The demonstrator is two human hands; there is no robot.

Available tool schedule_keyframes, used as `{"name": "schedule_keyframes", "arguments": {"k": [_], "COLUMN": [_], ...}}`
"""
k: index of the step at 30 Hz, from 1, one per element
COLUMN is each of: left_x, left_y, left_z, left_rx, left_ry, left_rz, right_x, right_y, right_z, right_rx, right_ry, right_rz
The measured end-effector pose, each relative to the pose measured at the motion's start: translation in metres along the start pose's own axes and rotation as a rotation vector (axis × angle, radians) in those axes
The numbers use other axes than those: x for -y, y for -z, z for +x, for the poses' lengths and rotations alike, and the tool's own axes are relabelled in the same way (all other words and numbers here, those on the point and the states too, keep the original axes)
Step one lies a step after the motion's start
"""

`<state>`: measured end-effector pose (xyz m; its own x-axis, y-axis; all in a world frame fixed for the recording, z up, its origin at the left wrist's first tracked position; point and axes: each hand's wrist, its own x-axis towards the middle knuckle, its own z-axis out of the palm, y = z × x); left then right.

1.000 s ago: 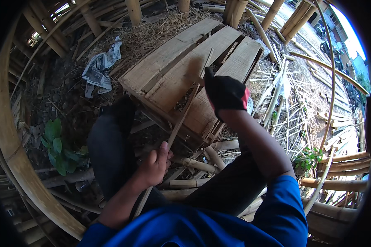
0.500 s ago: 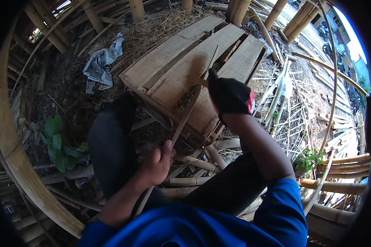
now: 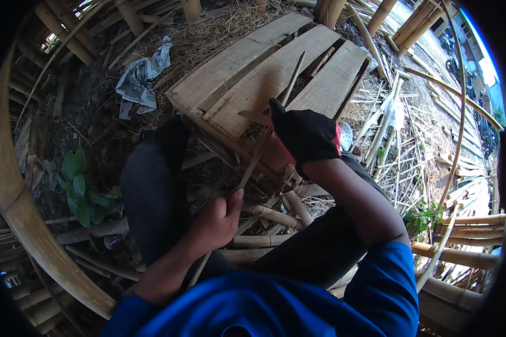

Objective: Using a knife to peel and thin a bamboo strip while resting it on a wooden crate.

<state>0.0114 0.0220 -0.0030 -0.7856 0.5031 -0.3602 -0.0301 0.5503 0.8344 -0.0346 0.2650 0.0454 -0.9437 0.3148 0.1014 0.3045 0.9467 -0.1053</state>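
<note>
A long, thin bamboo strip runs slantwise from beside my lap up over a slatted wooden bench. My bare left hand is closed round its lower part, just short of the bench's near edge. In a black and red glove, my right hand is closed on a knife, with the thumb pointing forward along the strip. The knife's blade sticks out to the left and crosses the strip; the handle is hidden in the glove. Beyond the glove the strip's far end rises over the slats.
Crumpled newspaper lies left of the bench amid straw. A green plant grows at the left, near a thick curved bamboo pole. Bamboo offcuts litter the ground at right. Bamboo posts stand behind the bench.
My right hand and the knife have come nearer along the strip, down and to the left. My left hand still grips the strip, shifted slightly right.
</note>
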Motion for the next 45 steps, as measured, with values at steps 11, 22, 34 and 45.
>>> {"name": "schedule_keyframes", "arguments": {"k": [11, 22, 34, 45], "left_x": [-0.013, -0.01, -0.001, -0.004], "left_y": [0.009, 0.02, 0.021, 0.023], "left_z": [-0.002, 0.006, 0.008, 0.005], "left_rx": [-0.105, -0.362, -0.417, -0.394], "left_ry": [-0.151, -0.665, -0.661, -0.676], "left_rz": [0.006, -0.176, -0.215, -0.311], "right_x": [0.004, 0.012, 0.01, 0.007], "right_y": [0.005, 0.011, 0.006, 0.001], "right_z": [-0.001, 0.005, 0.001, 0.004], "right_rx": [0.092, 0.143, 0.04, 0.067], "right_ry": [-0.03, -0.062, -0.035, -0.049], "right_rz": [0.038, 0.056, 0.061, 0.06]}}
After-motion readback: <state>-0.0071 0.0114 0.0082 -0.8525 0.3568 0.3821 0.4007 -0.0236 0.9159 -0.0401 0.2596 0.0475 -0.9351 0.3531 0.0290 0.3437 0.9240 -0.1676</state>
